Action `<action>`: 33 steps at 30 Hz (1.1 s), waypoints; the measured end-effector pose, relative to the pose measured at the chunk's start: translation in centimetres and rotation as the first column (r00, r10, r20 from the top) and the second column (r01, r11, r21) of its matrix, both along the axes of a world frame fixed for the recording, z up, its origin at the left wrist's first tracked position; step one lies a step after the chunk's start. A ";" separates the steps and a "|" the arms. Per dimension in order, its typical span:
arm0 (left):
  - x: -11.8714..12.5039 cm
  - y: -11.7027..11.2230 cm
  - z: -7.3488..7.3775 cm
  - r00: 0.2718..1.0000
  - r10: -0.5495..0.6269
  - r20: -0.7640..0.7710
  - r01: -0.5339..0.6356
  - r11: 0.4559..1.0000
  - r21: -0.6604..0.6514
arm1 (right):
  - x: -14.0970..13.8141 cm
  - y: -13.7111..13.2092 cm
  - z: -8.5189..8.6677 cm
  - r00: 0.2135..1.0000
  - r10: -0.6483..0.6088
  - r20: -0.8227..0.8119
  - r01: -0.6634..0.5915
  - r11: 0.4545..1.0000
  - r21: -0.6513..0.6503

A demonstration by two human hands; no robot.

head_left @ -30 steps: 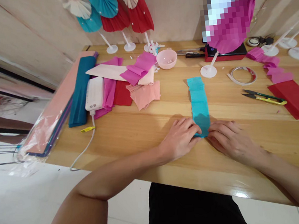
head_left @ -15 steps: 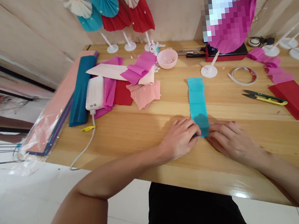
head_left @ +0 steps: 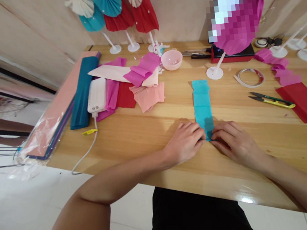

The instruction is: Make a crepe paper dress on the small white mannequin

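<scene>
A long strip of turquoise crepe paper (head_left: 202,102) lies on the wooden table (head_left: 144,134), running away from me. My left hand (head_left: 185,142) and my right hand (head_left: 234,143) meet at its near end. The fingertips of both hands pinch the paper's near edge from either side, and the fingers are curled and pressed together on a fold there. The fold itself is mostly hidden under my fingers.
Green-handled snips (head_left: 272,100) and a red sheet (head_left: 302,101) lie to the right, a tape ring (head_left: 249,77) behind them. A pink bowl (head_left: 172,60), loose pink and magenta paper (head_left: 146,88), a white power bank (head_left: 97,95) with cable and paper packs (head_left: 59,110) lie left. Paper fans on stands line the back.
The strip has become a little shorter at the near end. My right hand's fingers have slid inward over the paper's edge toward my left hand.
</scene>
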State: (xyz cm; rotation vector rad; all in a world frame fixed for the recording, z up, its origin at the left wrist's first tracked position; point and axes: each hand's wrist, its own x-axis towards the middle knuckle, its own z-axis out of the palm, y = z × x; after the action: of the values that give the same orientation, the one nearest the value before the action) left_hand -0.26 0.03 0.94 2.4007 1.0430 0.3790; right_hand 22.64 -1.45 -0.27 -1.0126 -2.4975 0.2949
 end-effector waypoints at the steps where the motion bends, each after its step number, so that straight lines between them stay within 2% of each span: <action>1: 0.0 0.0 0.0 1.000 -0.001 0.001 0.001 1.000 0.001 | 0.0 0.0 0.1 1.000 -0.004 -0.012 0.004 1.000 -0.016; 7: 0.0 0.0 0.0 1.000 -0.008 -0.007 0.008 1.000 0.002 | -0.1 0.1 0.4 0.997 -0.045 -0.059 0.041 0.996 -0.076; 18: -0.4 0.0 0.7 0.996 0.053 -0.074 -0.052 0.999 0.007 | 0.4 0.2 0.4 0.995 -0.087 -0.054 0.081 0.990 -0.113; 33: -0.3 0.0 0.7 0.990 0.068 -0.120 -0.065 0.998 0.023 | 0.2 0.5 0.2 0.990 -0.134 -0.041 0.131 0.988 -0.079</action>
State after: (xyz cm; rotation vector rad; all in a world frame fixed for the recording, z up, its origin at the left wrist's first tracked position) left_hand -0.57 -0.01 1.67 2.4362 1.1798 0.2707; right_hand 22.82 -0.94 -0.07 -1.1829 -2.3810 0.3709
